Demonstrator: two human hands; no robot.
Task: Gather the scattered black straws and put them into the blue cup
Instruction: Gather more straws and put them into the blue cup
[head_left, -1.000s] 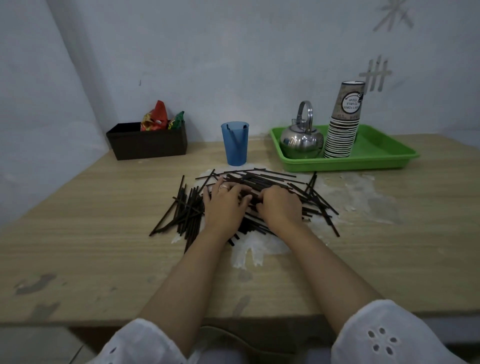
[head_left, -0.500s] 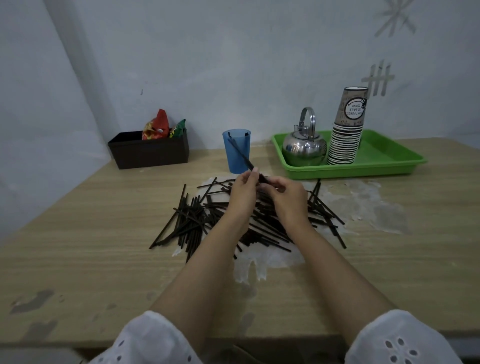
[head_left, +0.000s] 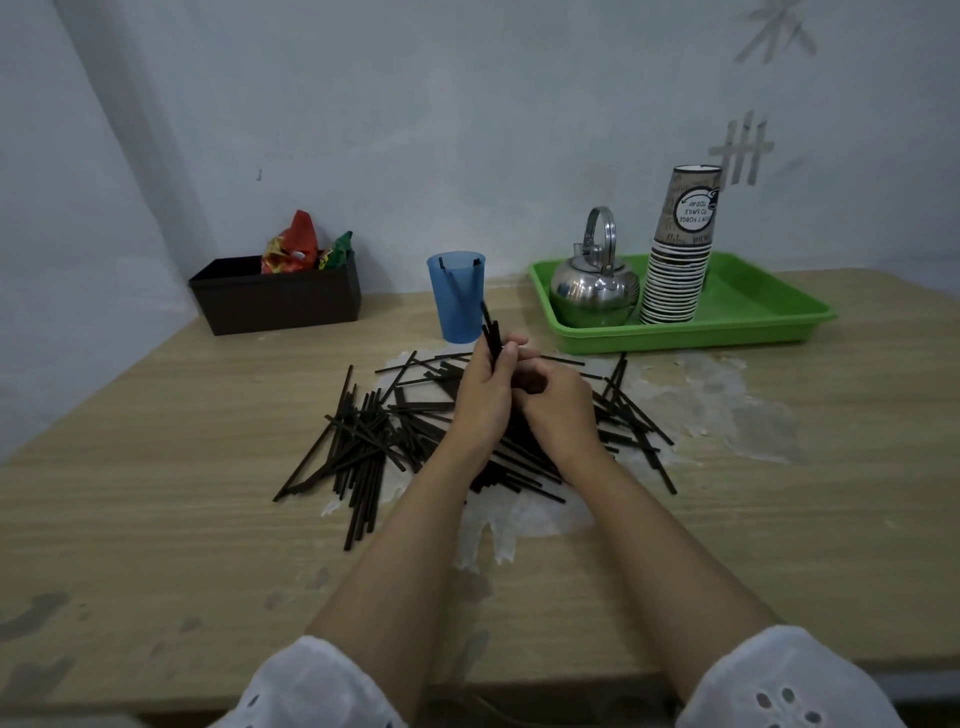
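The cup (head_left: 457, 301) stands upright on the table (head_left: 156, 519), far from the person. Two black straws lean inside it, their tips just over the rim.

The rest of the straws (head_left: 363, 441) lie in a loose, criss-crossed heap on the table just in front of the cup. They spread out to its left and right, partly over a pale worn patch (head_left: 519, 514).

The left hand (head_left: 483, 400) is raised over the heap, right in front of the cup. Its fingers and thumb are curled round a small bunch (head_left: 491, 335) of straws. The bunch stands nearly upright, and its top ends show against the cup's lower right side. The right hand (head_left: 558, 410) sits against the left hand, on the side away from the cup's centre. Its fingers are curled in toward the bunch's lower part, but I cannot tell whether it actually grips any straw.

Right of the cup is a green tray (head_left: 675, 340) holding a steel kettle (head_left: 595, 291) and a stack of paper cups (head_left: 680, 260). Left of the cup, near the wall, a dark box (head_left: 275, 304) holds bright packets (head_left: 296, 249).
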